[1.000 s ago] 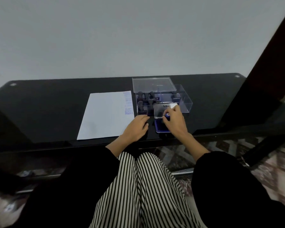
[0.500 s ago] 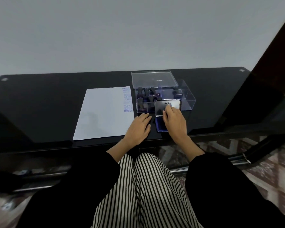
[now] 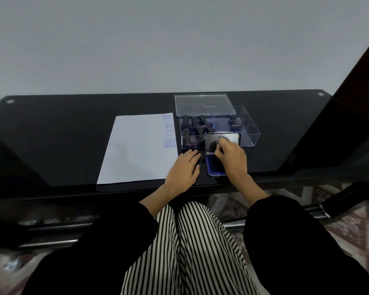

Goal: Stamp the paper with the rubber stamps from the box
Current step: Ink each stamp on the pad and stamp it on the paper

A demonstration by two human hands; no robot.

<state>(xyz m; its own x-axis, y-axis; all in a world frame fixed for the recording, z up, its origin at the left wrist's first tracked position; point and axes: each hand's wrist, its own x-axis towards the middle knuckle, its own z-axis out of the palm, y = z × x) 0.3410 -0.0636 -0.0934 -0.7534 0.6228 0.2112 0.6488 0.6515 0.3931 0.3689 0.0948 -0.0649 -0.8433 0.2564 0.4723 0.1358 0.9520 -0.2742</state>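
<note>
A white paper lies on the black table, with blue stamp marks down its right edge. To its right stands a clear box holding several dark-handled rubber stamps. In front of the box sits a blue ink pad with its shiny metal lid tilted up. My right hand reaches over the pad, its fingertips and thumb curled on the lid's front face and lower edge. My left hand rests flat on the table between the paper and the pad, holding nothing.
The box's clear cover lies behind the box. The table's front edge runs just below my wrists, with my striped trousers and a patterned floor beneath. A dark post rises at the far right.
My right hand has moved from above the blue pad up onto the tilted lid. My left hand has stayed flat on the table. The camera has tilted slightly.
</note>
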